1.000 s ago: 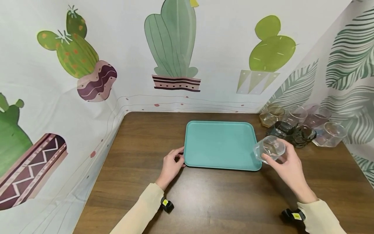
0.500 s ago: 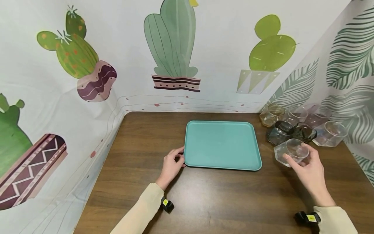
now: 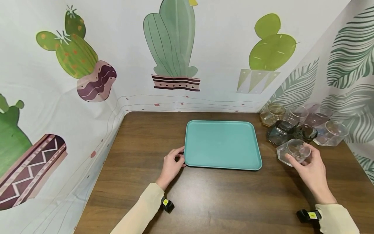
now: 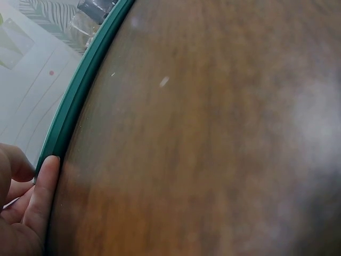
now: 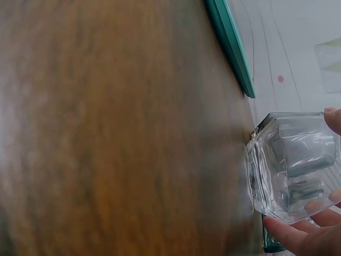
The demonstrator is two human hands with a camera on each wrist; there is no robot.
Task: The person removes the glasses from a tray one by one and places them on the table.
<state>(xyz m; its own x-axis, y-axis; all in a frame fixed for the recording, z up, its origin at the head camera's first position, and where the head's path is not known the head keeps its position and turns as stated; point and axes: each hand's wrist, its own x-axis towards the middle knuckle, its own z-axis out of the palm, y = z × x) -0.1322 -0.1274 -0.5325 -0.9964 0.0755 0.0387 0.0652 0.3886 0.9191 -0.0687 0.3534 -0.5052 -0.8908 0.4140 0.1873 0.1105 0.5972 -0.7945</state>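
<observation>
My right hand (image 3: 311, 169) grips a clear faceted glass (image 3: 284, 154) with thumb and fingers around its sides. In the right wrist view the glass (image 5: 290, 165) has its base down at the wooden tabletop, just in front of two dark glasses. A teal rectangular tray (image 3: 222, 144) lies flat to its left. My left hand (image 3: 172, 164) holds the tray's left edge near the front corner. In the left wrist view the fingertips (image 4: 49, 168) lie against the tray's rim (image 4: 80, 90); part of the hand is cut off by the frame.
Several faceted glasses stand close together at the back right: an amber one (image 3: 272, 115), a dark grey one (image 3: 280, 132), a black one (image 3: 304, 132), a pinkish one (image 3: 319, 115) and clear ones. A printed cloth (image 3: 222, 58) hangs behind the brown table (image 3: 228, 201).
My right hand has carried the clear glass from above the tray's right edge rightward to the table in front of the dark glasses. The left hand and tray have stayed put.
</observation>
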